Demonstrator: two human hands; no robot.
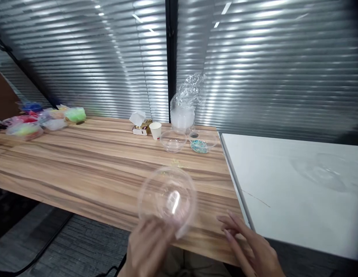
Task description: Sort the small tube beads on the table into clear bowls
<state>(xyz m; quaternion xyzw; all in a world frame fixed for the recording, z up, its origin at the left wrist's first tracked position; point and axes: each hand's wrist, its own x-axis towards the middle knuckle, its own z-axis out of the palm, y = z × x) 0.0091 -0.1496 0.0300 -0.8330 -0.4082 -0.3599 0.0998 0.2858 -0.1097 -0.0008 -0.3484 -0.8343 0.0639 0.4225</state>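
Observation:
Blurred by motion, my left hand (153,242) is closed on the near rim of a clear plastic bowl (150,188), which is tilted over the front part of the table. Its contents, if any, I cannot make out. My right hand (248,240), fingers stretched and apart, is over the table's front right corner and holds nothing. Just beyond the held bowl, small yellowish bits (176,163) lie on the wood. Farther back stand a second clear bowl (173,144) and another clear bowl (212,142) with blue-green pieces (199,146) in it.
A paper cup (156,130), a tissue box (141,129) and a stack of clear bowls in plastic wrap (182,115) stand along the back of the wooden table (104,169). Coloured bags (54,119) lie at the far left. A white table (285,184) adjoins on the right.

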